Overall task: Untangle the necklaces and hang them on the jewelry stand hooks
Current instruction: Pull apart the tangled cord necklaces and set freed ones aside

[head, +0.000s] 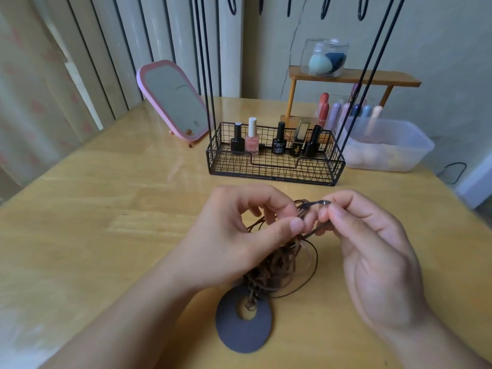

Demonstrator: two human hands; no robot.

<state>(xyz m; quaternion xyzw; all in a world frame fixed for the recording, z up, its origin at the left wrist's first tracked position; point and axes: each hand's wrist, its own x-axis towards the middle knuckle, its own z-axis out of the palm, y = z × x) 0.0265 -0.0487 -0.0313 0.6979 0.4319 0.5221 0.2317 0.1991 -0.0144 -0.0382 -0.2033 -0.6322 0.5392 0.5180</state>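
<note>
Wooden table [106,198]: both hands, left hand [239,235] and right hand [372,249], pinch tangled cords [277,262]; bottle [279,139] reads "DURELSA"-like, unclear.

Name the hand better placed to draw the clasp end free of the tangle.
Probably the right hand: it already pinches the clasp end, while the left hand holds the tangled cords beside it.
</note>
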